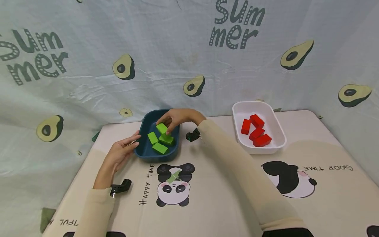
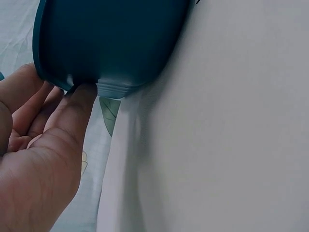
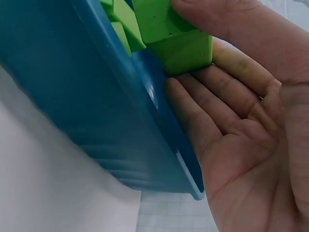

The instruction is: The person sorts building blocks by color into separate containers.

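Observation:
In the head view my right hand [image 1: 176, 117] reaches over the dark blue plastic tub [image 1: 144, 144] and pinches a green block [image 1: 162, 128] between thumb and fingers. The right wrist view shows the same green block [image 3: 186, 50] under the thumb, inside the tub's rim. Several other green blocks [image 1: 160, 148] lie in the tub below it. My left hand [image 1: 122, 149] is at the tub's left side. Seen from the left wrist, its thumb and index finger hold the rim of the tub [image 2: 116, 43].
A white tub [image 1: 276, 144] with several red blocks [image 1: 257, 133] stands at the right on the table. The table cover [image 1: 219, 197] has printed pandas and lettering. Behind it hangs a curtain [image 1: 165, 39] with avocado prints. Each wrist wears a small black camera mount [image 1: 121, 187].

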`<state>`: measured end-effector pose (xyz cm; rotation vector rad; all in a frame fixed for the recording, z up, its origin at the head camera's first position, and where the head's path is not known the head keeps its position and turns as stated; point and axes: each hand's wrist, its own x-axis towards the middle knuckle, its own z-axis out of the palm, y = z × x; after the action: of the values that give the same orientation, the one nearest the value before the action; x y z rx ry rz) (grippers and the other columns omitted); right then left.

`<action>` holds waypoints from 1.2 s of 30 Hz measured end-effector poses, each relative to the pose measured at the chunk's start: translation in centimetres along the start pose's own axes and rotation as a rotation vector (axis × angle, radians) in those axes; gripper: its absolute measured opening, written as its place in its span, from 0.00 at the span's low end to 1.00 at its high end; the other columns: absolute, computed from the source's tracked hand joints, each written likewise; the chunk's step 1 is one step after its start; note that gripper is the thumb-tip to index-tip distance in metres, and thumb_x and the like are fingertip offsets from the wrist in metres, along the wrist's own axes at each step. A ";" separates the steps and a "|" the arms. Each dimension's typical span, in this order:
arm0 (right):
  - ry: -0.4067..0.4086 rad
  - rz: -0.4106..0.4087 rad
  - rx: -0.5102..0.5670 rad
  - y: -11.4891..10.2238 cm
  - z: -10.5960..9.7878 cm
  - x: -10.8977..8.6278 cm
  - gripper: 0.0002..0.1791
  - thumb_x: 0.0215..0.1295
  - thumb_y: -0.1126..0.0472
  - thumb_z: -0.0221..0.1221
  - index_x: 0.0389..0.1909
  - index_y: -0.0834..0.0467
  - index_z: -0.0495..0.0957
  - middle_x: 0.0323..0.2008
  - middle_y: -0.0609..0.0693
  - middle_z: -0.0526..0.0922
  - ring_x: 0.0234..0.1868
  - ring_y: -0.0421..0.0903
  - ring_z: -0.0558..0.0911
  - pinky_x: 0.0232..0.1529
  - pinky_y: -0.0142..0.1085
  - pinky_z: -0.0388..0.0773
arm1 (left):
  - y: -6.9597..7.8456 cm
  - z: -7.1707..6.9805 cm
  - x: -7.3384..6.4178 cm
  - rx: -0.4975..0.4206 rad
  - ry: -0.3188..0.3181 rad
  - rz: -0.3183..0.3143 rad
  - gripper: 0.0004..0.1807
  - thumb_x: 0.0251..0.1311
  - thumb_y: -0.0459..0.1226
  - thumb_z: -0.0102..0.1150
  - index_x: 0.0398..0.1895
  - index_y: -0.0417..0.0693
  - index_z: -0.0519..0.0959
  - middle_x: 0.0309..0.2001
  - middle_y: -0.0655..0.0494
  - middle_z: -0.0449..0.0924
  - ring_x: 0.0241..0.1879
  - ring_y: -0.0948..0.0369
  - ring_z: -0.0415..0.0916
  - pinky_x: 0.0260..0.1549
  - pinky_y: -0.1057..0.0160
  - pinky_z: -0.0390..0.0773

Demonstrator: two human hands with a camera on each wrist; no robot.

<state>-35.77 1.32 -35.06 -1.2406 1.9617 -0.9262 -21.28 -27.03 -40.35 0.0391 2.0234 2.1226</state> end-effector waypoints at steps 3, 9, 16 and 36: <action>-0.018 0.019 -0.008 -0.2 -0.3 0.3 0.39 0.62 0.63 0.71 0.73 0.64 0.67 0.70 0.54 0.74 0.67 0.48 0.75 0.65 0.33 0.74 | 0.0 0.1 0.0 -0.002 -0.003 -0.005 0.32 0.69 0.30 0.61 0.74 0.31 0.63 0.81 0.52 0.49 0.80 0.56 0.45 0.58 0.75 0.73; -0.020 0.039 -0.057 -0.7 -0.8 0.7 0.39 0.61 0.61 0.71 0.73 0.62 0.68 0.69 0.52 0.74 0.67 0.47 0.75 0.64 0.33 0.75 | 0.1 0.1 -0.2 -0.005 0.003 -0.006 0.32 0.70 0.30 0.60 0.74 0.30 0.62 0.81 0.52 0.48 0.80 0.56 0.45 0.58 0.75 0.73; -0.017 0.079 -0.033 -0.5 -0.8 1.2 0.39 0.62 0.62 0.71 0.73 0.62 0.68 0.70 0.53 0.73 0.68 0.48 0.75 0.65 0.35 0.74 | 0.2 0.0 -0.3 0.005 -0.005 -0.017 0.34 0.70 0.30 0.61 0.74 0.30 0.60 0.81 0.52 0.47 0.80 0.55 0.44 0.58 0.75 0.73; 0.008 0.162 -0.048 0.2 -1.2 2.3 0.39 0.62 0.65 0.70 0.73 0.62 0.67 0.69 0.55 0.74 0.69 0.50 0.72 0.67 0.36 0.72 | -0.2 0.0 0.2 0.041 0.012 -0.019 0.32 0.70 0.31 0.60 0.74 0.31 0.63 0.81 0.54 0.49 0.80 0.55 0.45 0.58 0.76 0.73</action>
<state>-37.62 -0.45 -34.87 -1.0868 2.0673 -0.8084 -21.43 -26.96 -40.53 0.0133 2.0654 2.0751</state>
